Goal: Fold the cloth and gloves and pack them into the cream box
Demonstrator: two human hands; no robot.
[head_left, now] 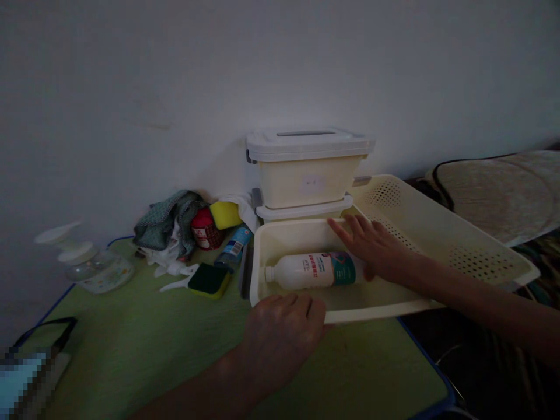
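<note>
Contents at present, head view: 1 white bottle lies on its side inside the cream bin, cap toward the left end. Outside the bin, on the green table surface: 1 grey-green cloth, 1 red container, 1 yellow sponge, 1 blue-labelled bottle, 1 green-and-yellow sponge and 1 pump bottle.

Left hand: fingers curled over the bin's near rim, gripping it. Right hand: not clenched, fingers spread across the far rim, palm side by the white bottle's base; contact with that bottle cannot be confirmed.

Materials: bin appears to be smooth moulded plastic, rectangular, corners rounded, grey handle at the left end. Behind it, 1 box with tapered sides and a slotted white lid. At right, 1 long basket with round perforations. Cloth coarse and crumpled; sponges blocky, the nearer in 2 layers.
</note>
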